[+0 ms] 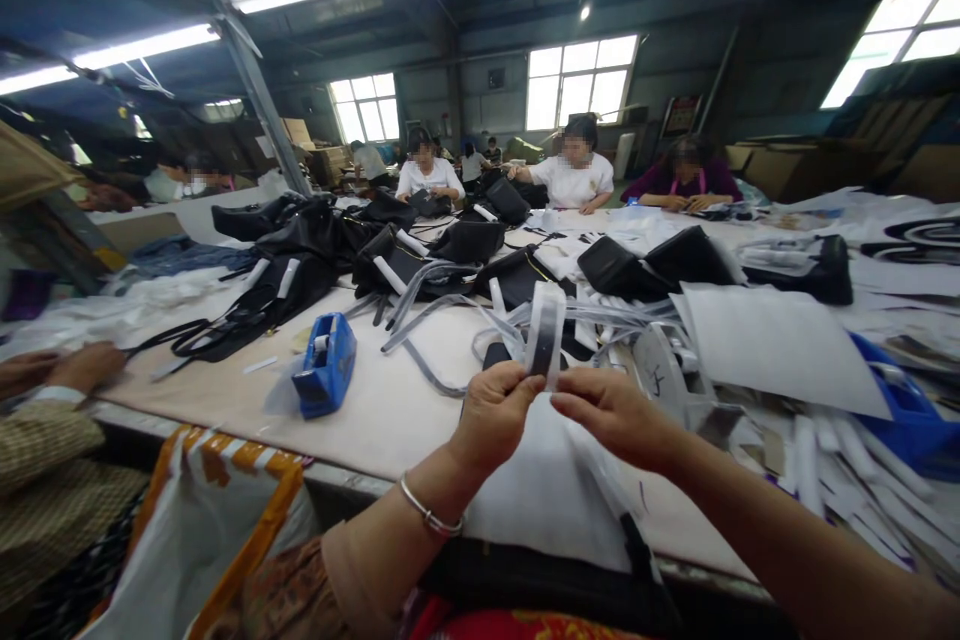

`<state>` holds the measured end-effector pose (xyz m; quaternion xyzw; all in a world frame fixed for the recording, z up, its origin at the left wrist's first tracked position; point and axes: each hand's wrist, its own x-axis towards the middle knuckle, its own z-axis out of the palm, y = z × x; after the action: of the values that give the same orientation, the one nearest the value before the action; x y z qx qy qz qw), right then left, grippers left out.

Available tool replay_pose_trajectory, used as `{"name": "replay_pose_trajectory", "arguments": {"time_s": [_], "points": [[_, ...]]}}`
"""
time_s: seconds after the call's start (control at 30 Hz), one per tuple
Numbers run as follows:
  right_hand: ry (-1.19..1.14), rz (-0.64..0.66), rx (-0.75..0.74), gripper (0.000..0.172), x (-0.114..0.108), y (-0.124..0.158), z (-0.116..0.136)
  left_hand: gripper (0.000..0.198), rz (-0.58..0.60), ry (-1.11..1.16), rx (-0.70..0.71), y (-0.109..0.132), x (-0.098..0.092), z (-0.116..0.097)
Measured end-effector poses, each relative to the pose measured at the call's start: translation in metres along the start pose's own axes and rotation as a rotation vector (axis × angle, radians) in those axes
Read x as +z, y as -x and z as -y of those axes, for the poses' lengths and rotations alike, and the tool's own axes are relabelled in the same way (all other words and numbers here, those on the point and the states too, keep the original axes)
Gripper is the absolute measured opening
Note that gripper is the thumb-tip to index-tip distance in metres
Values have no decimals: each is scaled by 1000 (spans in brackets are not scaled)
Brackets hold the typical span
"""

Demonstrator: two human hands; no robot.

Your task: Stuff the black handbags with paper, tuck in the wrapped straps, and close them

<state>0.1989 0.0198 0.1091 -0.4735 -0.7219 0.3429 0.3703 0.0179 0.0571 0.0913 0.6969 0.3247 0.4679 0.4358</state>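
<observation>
In the middle of the head view, a dark strap covered in translucent white film (pixel 544 330) stands up in a bent loop. My left hand (pixel 491 415), with a silver bangle at its wrist, is closed and pinches the lower end of this strap between thumb and fingers. From the other side, my right hand (pixel 619 415) has its thumb and fingers closed at the strap's lower right edge. Under both hands lies a white sheet (pixel 540 500), with a black bag (pixel 540 580) below it at the table edge. More film-covered straps (pixel 427 360) lie just beyond.
A blue tape dispenser (pixel 326 365) stands left on the table (pixel 405 410). Black bags (pixel 525 270) spread across the middle. White sheets (pixel 780 340) and rolled white pieces (pixel 832 460) lie right. A co-worker's hands (pixel 82 370) hold a black strap at far left; several people sit opposite.
</observation>
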Motion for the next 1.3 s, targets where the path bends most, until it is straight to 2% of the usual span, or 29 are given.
{"name": "replay_pose_trajectory", "arguments": {"time_s": [0.1, 0.17, 0.27, 0.33, 0.4, 0.5, 0.53, 0.6, 0.67, 0.73, 0.8, 0.9, 0.97, 1.03, 1.13, 1.2, 1.23, 1.3], "points": [[-531, 65, 280, 43, -2, 1, -3, 18, 106, -92, 181, 4, -5, 1], [-813, 27, 412, 45, 3, 0, -3, 19, 180, -128, 254, 7, -5, 3], [-957, -70, 475, 45, 11, -3, 1, 18, 216, -173, 262, 9, -6, 3], [-869, -106, 464, 42, 14, -3, 3, 17, 239, -145, 159, 9, -9, 1], [-605, -144, 385, 39, 17, -1, 2, 29, 257, 24, -65, 7, -9, -3], [-33, -240, 99, 32, 24, 4, -3, 38, 183, 393, -422, 6, 0, -7], [139, -265, -12, 30, 27, 5, -5, 38, 130, 486, -490, 6, 4, -7], [384, -301, -173, 27, 32, 7, -7, 37, 22, 580, -534, 7, 14, -6], [476, -323, -236, 26, 32, 9, -7, 35, -39, 578, -504, 7, 19, -6], [356, -268, -221, 23, 26, 10, -7, 30, -31, 483, -435, 8, 17, -6], [18, -123, -102, 26, 15, 11, -7, 25, 9, 323, -319, 8, 10, -8], [-630, 69, 215, 39, 3, 11, -10, 17, 82, 72, -51, 11, 1, -7], [-925, 91, 367, 41, 2, 10, -12, 15, 123, -28, 102, 13, -1, -3], [-1063, 56, 453, 42, 6, 7, -13, 17, 154, -80, 185, 15, 1, 2], [-1093, -21, 506, 41, 14, 3, -10, 20, 176, -157, 232, 15, 1, 7], [-1008, -75, 490, 40, 17, 2, -6, 20, 204, -173, 201, 13, -3, 6], [-927, -98, 471, 39, 18, 2, -5, 20, 232, -141, 144, 11, -5, 5], [-680, -152, 411, 39, 18, 3, -2, 27, 303, 28, -63, 8, -9, 1]]}}
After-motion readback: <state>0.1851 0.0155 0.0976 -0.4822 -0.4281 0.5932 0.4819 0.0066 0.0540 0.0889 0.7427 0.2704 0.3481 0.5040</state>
